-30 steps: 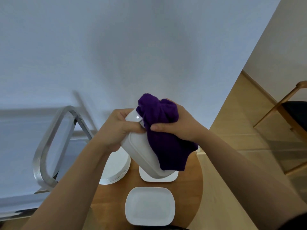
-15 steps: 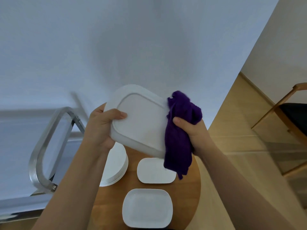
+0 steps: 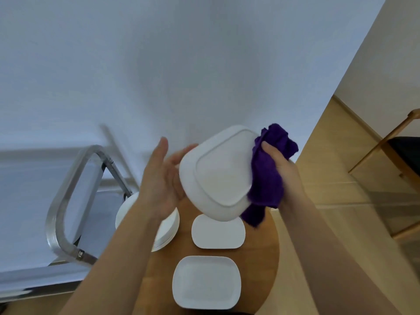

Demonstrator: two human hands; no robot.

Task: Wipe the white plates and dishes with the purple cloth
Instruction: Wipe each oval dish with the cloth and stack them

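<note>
A white rectangular dish (image 3: pixel 218 176) is held tilted in the air above the table, its underside facing me. My right hand (image 3: pixel 280 165) grips the bunched purple cloth (image 3: pixel 266 178) against the dish's right rim. My left hand (image 3: pixel 160 178) has straight fingers and lies with its palm along the dish's left edge. On the round wooden table (image 3: pixel 261 258) lie a small white plate (image 3: pixel 218 233), a deeper white dish (image 3: pixel 205 283) nearer me, and a stack of round white plates (image 3: pixel 169 228) partly hidden by my left forearm.
A bent metal tube frame (image 3: pixel 66 201) stands left of the table beside a pale surface. A white wall fills the background. A wooden chair (image 3: pixel 400 142) stands on the wooden floor at far right.
The dish has turned from edge-on to underside facing me and shifted right. My left hand has let go its grip and opened flat. The cloth moved from over the dish to its right rim.
</note>
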